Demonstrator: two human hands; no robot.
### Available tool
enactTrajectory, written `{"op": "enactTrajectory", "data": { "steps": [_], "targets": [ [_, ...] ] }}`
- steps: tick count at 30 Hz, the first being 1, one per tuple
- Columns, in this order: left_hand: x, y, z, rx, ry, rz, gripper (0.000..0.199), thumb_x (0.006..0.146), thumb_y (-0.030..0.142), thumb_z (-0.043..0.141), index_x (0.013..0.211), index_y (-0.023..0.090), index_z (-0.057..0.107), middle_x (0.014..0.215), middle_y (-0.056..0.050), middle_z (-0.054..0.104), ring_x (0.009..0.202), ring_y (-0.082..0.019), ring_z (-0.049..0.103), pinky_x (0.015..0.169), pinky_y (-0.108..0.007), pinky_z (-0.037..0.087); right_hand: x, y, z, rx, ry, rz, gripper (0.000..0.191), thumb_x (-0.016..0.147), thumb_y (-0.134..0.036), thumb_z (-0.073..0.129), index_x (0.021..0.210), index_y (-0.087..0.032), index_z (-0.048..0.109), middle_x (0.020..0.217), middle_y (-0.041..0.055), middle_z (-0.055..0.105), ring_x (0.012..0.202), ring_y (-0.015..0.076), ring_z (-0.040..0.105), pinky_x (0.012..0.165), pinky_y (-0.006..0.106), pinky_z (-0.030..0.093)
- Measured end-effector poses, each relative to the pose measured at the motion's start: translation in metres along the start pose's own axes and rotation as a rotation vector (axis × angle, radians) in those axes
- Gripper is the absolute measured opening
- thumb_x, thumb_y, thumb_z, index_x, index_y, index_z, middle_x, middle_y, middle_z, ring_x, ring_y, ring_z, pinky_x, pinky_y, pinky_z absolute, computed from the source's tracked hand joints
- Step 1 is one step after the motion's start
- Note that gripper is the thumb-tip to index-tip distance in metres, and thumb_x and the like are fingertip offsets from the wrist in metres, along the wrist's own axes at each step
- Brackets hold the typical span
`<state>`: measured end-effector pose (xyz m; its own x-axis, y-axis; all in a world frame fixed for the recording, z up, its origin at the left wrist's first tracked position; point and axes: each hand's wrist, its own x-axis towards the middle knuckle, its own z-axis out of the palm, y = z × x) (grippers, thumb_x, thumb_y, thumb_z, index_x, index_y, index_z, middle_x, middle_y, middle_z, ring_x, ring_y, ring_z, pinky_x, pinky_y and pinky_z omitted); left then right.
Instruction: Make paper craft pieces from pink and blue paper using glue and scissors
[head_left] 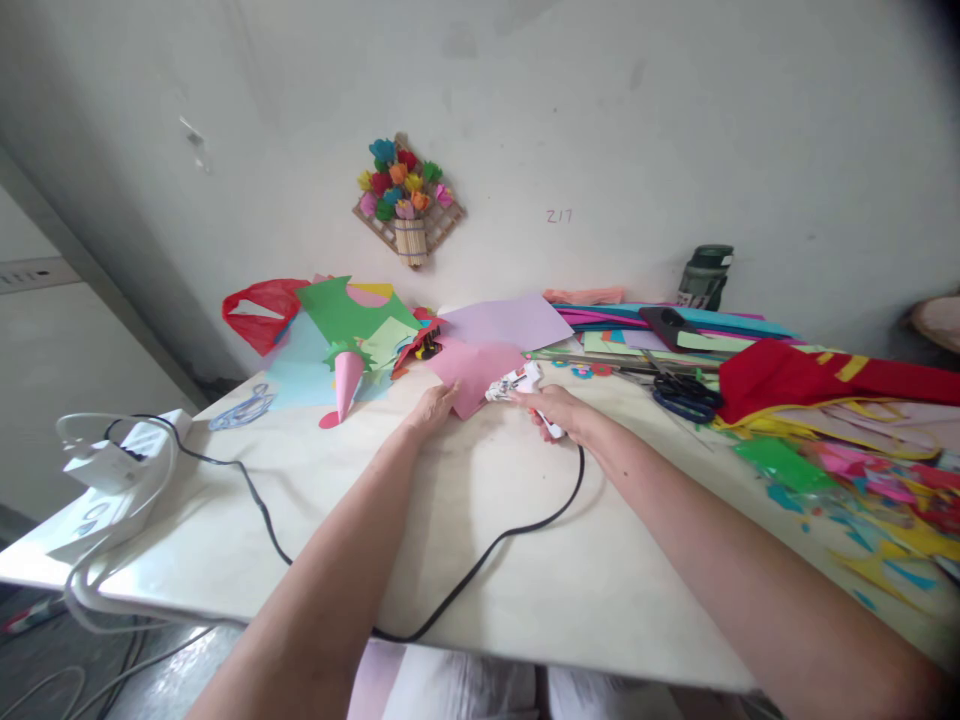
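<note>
Pink craft paper (pixel 477 368) at 12 o'clock; L hand (pixel 430 411) at its 8, pinch or press unclear. R hand (pixel 562 411) clamped round hot-glue gun (pixel 529 378), nozzle at 5: prob. gluing; next calls for steady paper.

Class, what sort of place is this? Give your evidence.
Likely a craft workspace, at home or a workshop: coloured scraps and scissors lie on the table, and the right hand holds a glue gun.
</note>
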<state>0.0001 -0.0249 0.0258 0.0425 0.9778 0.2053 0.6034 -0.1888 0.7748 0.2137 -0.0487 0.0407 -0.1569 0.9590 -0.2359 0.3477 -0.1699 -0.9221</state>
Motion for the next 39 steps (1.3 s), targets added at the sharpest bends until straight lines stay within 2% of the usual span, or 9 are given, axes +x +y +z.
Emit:
{"op": "enactTrajectory", "data": {
  "steps": [8,17,25,33,39],
  "targets": [
    [0.003,-0.001,0.001,0.075,-0.043,0.059,0.038,0.075,0.05,0.036,0.054,0.018,0.042,0.053,0.001,0.042,0.057,-0.013,0.038,0.063,-0.028,0.034,-0.008,-0.005,0.004,-0.003,-0.156,-0.049,0.044,0.063,-0.058,0.058,0.064,-0.016,0.043,0.042,-0.0054,0.044,0.028,0.0062,0.04,0.027,0.019,0.03],
    [0.005,-0.005,0.001,0.07,-0.052,0.094,0.037,0.074,0.05,0.037,0.056,0.018,0.046,0.058,0.0,0.046,0.06,-0.014,0.04,0.065,-0.027,0.034,-0.009,-0.005,0.007,-0.046,-0.169,-0.048,0.048,0.061,-0.06,0.058,0.059,-0.015,0.042,0.041,-0.0055,0.043,0.028,0.006,0.04,0.027,0.018,0.029],
    [0.008,-0.01,0.003,0.055,-0.042,0.067,0.041,0.073,0.054,0.036,0.052,0.019,0.038,0.051,0.002,0.038,0.054,-0.012,0.033,0.057,-0.026,0.032,-0.002,-0.002,0.004,-0.042,-0.098,-0.009,0.045,0.062,-0.058,0.059,0.062,-0.016,0.042,0.041,-0.0063,0.042,0.027,0.0068,0.04,0.027,0.019,0.031],
    [0.002,-0.002,-0.001,0.065,-0.045,0.029,0.04,0.073,0.053,0.038,0.051,0.02,0.036,0.051,0.003,0.036,0.053,-0.012,0.033,0.058,-0.027,0.032,0.003,-0.002,-0.009,-0.002,0.0,0.032,0.045,0.063,-0.059,0.057,0.062,-0.016,0.042,0.041,-0.0053,0.043,0.028,0.0061,0.04,0.03,0.019,0.032],
    [0.001,0.002,-0.001,0.067,-0.045,-0.001,0.04,0.071,0.055,0.039,0.052,0.019,0.042,0.052,0.001,0.041,0.054,-0.013,0.037,0.059,-0.028,0.033,0.01,0.002,-0.016,0.014,0.075,0.054,0.045,0.062,-0.058,0.059,0.065,-0.016,0.044,0.042,-0.0052,0.043,0.029,0.0072,0.041,0.03,0.02,0.032]
  ]
}}
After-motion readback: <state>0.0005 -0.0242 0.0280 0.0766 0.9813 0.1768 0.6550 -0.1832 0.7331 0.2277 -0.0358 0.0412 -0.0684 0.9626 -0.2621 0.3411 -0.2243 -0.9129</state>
